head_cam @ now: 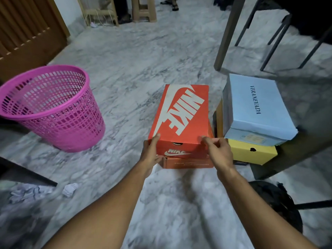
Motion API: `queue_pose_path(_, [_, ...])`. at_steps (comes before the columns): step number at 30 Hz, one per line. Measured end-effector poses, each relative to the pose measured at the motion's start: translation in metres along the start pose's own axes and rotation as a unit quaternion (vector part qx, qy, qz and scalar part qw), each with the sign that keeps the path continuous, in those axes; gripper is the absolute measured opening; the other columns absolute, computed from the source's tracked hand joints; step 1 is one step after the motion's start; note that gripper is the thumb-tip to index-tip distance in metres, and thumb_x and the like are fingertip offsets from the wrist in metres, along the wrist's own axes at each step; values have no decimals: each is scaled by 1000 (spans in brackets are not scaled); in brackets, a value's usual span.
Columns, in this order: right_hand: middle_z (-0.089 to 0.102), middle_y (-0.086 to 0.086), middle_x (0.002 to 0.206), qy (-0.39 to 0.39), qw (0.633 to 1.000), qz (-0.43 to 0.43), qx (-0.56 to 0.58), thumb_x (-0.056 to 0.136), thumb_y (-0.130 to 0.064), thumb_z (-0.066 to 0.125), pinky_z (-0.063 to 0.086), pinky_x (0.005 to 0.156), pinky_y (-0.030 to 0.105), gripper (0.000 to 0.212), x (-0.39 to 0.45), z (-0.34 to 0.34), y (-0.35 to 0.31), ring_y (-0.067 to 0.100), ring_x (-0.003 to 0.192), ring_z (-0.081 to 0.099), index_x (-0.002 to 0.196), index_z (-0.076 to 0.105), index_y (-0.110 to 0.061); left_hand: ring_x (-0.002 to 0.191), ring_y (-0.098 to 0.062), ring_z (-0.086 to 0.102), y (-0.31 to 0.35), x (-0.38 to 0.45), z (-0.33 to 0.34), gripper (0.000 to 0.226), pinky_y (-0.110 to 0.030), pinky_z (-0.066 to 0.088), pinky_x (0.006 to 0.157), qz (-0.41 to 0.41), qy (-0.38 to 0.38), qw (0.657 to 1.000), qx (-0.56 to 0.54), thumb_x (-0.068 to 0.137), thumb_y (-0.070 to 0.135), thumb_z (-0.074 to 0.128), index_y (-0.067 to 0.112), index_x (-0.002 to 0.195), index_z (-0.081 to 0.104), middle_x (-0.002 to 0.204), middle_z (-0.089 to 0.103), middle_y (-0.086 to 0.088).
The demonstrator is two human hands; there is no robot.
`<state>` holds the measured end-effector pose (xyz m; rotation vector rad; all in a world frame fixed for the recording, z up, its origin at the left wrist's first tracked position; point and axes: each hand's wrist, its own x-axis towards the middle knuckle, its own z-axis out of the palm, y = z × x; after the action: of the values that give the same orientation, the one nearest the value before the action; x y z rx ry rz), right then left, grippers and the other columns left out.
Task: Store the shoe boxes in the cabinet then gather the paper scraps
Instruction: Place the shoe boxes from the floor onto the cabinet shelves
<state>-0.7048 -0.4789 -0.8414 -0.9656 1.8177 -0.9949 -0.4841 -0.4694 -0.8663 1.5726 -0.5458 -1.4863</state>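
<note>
Forearms, two, bare, reaching forward from the bottom edge. Left hand (151, 155): gripping the near left corner of the orange Nike shoe box (181, 121), thumb on the lid edge. Right hand (218, 151): gripping the near right corner, fingers curled over the lid. Box: lid closed, long axis running away from the camera, near end panel facing the wearer; whether it rests on the marble floor (125, 69) cannot be told. Just right: light blue Vera Nevada shoe box (255, 108), stacked on a yellow shoe box (253, 155), the latter mostly hidden beneath; further boxes behind are indistinct. Left: pink mesh wastebasket (52, 106), upright, contents not discernible. Lower left: crumpled paper scraps (70, 189) on the floor, blurred, partly under a dark furniture edge.
</note>
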Motion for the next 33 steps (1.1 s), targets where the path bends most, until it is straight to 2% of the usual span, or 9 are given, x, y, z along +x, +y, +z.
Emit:
queue_pose_path(3, [75,5,85,-34,999,8,24,68,-71,68,58,90,50,54,-8,4,-10,30,88,74,81,63,-19,112,-23,71,-2,-10,-26,58,-37,61,91,6,11,999,-32,89,63,66,33,135,47,128,67,-1])
queue_pose_path(9, [54,3,131,-154,986,54,44,76,-81,66,46,106,55,94,-13,17,-42,32,114,59,149,39,-27,111,-29,71,-4,-56,-92,55,-40,59,96,17,4,1000,-4,92,60,63,32,137,47,129,66,-10])
queue_pose_path(12, [60,0,139,-192,978,62,60,61,-89,71,46,106,60,114,-18,22,-62,35,120,64,155,32,-38,109,-32,73,-2,-85,-125,63,-36,58,90,5,-17,1000,-6,88,62,66,30,139,46,127,66,-17])
queue_pose_path(16, [75,7,117,-222,970,50,80,63,-74,78,61,88,54,97,-43,29,-87,31,101,76,145,44,-35,108,-34,74,4,-125,-170,101,-46,57,98,-2,-44,999,7,55,72,82,20,138,56,120,73,-20])
queue_pose_path(19, [77,11,112,-253,964,19,81,69,-66,78,64,86,51,80,-67,33,-106,31,94,78,137,52,-34,110,-37,73,15,-153,-200,82,-59,54,100,-5,-56,998,9,63,71,76,20,127,68,118,75,-17])
queue_pose_path(23, [66,3,74,-314,947,-10,70,83,-51,74,56,64,32,38,-109,36,-132,21,65,64,110,62,-27,110,-34,72,47,-180,-228,91,-48,60,86,34,-1,999,4,51,88,71,30,121,72,117,76,-13])
queue_pose_path(26, [68,10,92,-375,925,-10,61,70,-58,84,53,80,40,61,-147,44,-148,29,83,64,116,66,-21,84,-19,78,82,-204,-243,100,-33,61,65,67,9,998,3,40,90,75,24,115,74,98,80,-6])
queue_pose_path(28, [68,18,110,-413,908,-2,71,60,-59,90,49,96,54,76,-167,53,-151,37,99,62,124,68,-24,73,-15,76,103,-222,-258,82,-30,60,60,81,11,997,5,58,82,69,19,111,73,88,79,-4])
queue_pose_path(33, [73,19,125,-488,869,-43,62,72,-48,84,46,108,61,69,-241,91,-164,36,111,69,134,65,-26,114,-28,71,133,-278,-314,67,-52,52,105,161,60,984,43,82,72,62,26,131,66,119,77,-3])
